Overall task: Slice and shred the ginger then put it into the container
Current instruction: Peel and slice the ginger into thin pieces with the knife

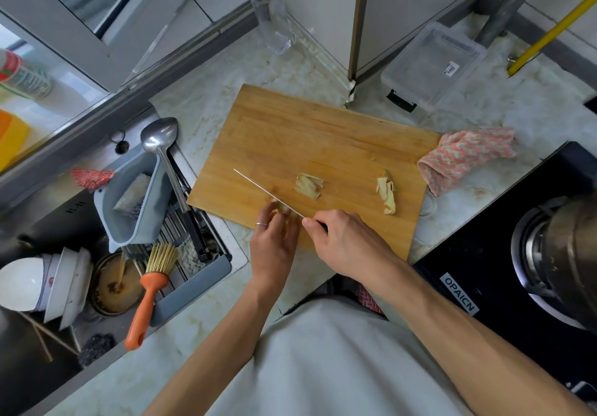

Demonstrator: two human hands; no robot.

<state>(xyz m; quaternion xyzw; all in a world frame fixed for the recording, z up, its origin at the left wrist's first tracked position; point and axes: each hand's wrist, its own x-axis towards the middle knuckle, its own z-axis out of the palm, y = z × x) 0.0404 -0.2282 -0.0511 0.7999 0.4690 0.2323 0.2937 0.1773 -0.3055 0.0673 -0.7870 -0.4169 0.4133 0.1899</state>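
Observation:
A wooden cutting board lies on the marble counter. Near its front edge my left hand, a ring on one finger, holds down a small piece of ginger with curled fingers. My right hand grips the handle of a knife, whose thin blade runs up and left beside the left fingertips, over the ginger. A pile of ginger slices lies mid-board, and another pile of ginger pieces sits toward the right. A clear plastic container stands on the counter at the back right.
A pink cloth lies by the board's right edge. A black gas stove with a pot is on the right. The sink on the left holds a grey strainer, a ladle, bowls and an orange brush. A glass stands behind the board.

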